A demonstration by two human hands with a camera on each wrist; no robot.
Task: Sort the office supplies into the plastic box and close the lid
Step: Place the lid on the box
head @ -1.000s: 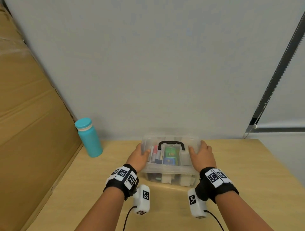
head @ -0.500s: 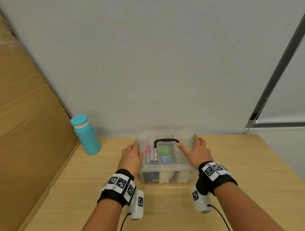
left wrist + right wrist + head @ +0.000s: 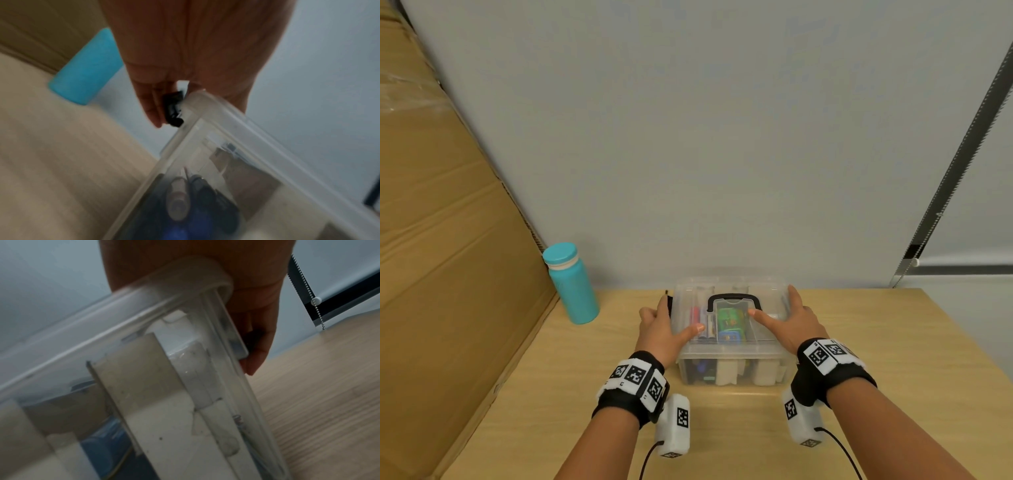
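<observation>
The clear plastic box (image 3: 768,373) sits on the table with its lid (image 3: 767,298) down and its black handle (image 3: 732,297) lying flat. Markers and a green item show through it. My left hand (image 3: 659,329) is at the box's left side, thumb on the lid, with its fingers (image 3: 152,105) against the black side latch (image 3: 173,110). My right hand (image 3: 791,323) lies over the right side, thumb on the lid, and its fingers (image 3: 259,350) reach down over the edge onto a dark latch (image 3: 252,337). Neither hand holds a loose item.
A teal bottle (image 3: 571,284) stands left of the box, close to large cardboard sheets (image 3: 448,240) leaning along the left side. The wall is right behind the box. A blind chain (image 3: 962,154) hangs at the right. Wooden tabletop (image 3: 893,377) extends to the right and front.
My left hand has slid off the lid's edge to the box's left side, fingers now at the latch. The right thumb has stretched further across the lid. The box has not moved.
</observation>
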